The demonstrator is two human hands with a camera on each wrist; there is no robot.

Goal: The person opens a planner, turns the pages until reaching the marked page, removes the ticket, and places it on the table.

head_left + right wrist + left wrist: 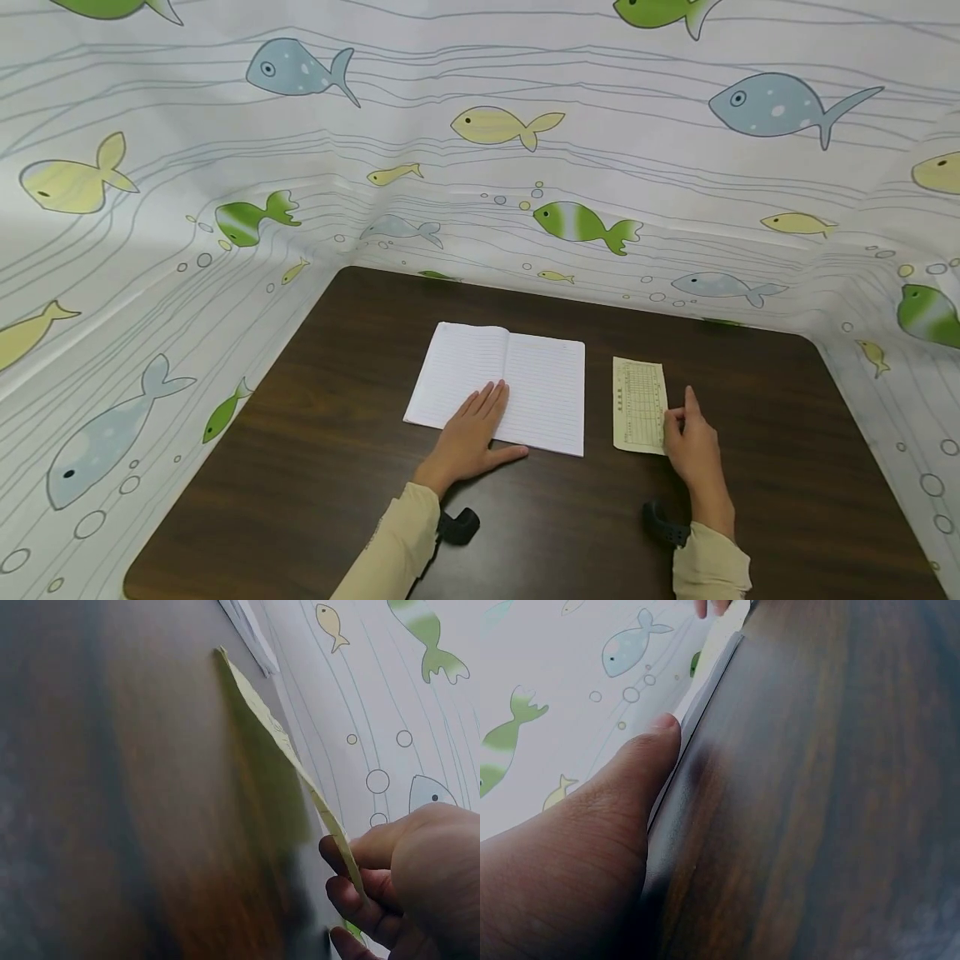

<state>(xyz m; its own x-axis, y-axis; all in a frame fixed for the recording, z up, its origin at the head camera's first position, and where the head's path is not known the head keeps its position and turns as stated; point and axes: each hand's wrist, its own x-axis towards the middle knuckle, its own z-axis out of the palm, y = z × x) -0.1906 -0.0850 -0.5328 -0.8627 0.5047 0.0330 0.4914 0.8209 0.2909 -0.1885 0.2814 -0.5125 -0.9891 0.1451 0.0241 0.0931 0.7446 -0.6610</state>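
Observation:
An open lined notebook lies on the dark wooden table, both pages blank. My left hand rests flat on its lower left page near the fold, fingers straight and thumb out past the bottom edge. In the left wrist view the thumb is beside the notebook's edge. To the right of the notebook is a yellow printed slip of paper with a ruled grid. My right hand pinches its right edge between thumb and fingers, index finger pointing forward. The right wrist view shows the slip raised above the tabletop.
The brown table has rounded far corners. A white fish-print sheet hangs behind it and along both sides. A black strap is on the left wrist, another on the right.

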